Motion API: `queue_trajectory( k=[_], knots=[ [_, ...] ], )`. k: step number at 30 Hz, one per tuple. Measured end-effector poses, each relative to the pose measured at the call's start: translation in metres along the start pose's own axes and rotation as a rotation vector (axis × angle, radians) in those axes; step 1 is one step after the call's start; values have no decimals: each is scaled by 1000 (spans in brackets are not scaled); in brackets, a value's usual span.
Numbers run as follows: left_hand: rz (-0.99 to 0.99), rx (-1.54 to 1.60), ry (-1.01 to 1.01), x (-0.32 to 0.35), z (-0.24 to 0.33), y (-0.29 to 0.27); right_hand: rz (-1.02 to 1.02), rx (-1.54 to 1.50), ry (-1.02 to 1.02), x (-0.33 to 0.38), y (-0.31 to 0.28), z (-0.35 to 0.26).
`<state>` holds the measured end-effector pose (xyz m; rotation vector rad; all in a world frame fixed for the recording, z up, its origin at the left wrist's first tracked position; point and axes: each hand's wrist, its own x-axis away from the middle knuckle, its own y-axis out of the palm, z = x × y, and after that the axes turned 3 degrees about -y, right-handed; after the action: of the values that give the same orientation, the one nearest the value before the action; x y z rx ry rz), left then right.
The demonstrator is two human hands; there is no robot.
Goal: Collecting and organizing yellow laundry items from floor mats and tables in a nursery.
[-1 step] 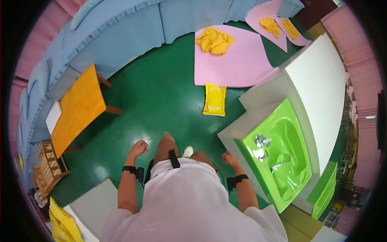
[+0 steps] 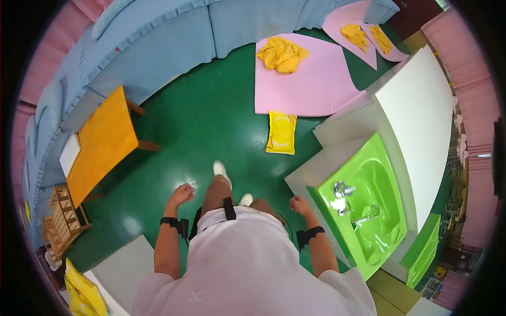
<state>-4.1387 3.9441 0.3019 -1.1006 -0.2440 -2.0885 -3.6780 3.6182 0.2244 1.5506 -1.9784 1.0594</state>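
Note:
My left hand (image 2: pixel 183 194) hangs beside my left thigh over the green floor, its fingers loosely curled and nothing seen in it. On the other side, my right hand (image 2: pixel 300 205) is also curled, with nothing visible in it. It is nearest to the bright green basin (image 2: pixel 386 221) with chrome taps, but apart from it. A yellow pillow (image 2: pixel 281 132) lies on the floor ahead. Beyond it is a pink mat (image 2: pixel 311 79) with a crumpled yellow cloth (image 2: pixel 282 55) on it.
An orange table (image 2: pixel 103 142) and a wooden rack (image 2: pixel 66 216) stand at the left. Blue-draped furniture (image 2: pixel 158 58) runs along the far side. White units (image 2: pixel 416 121) flank the basin. A grey-topped surface (image 2: pixel 129 268) and yellow fabric (image 2: pixel 81 289) are at the near left.
My left foot, in a white shoe, has come forward into view. Both hands keep nearly the same place and shape.

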Motion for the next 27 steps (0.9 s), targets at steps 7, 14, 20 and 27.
queue_trajectory(
  k=[7,14,20,27],
  knots=[
    [-64,0,-38,-135,125,-78,81,223,-116,-133,-25,-144],
    [-111,-271,104,-312,349,-136,-17,107,-52,-229,-54,-177],
    [27,-514,21,-440,547,-120,119,-201,180,-330,-92,-277],
    [-106,-746,69,-682,685,-47,326,-86,159,-552,-197,-298]
  ],
)
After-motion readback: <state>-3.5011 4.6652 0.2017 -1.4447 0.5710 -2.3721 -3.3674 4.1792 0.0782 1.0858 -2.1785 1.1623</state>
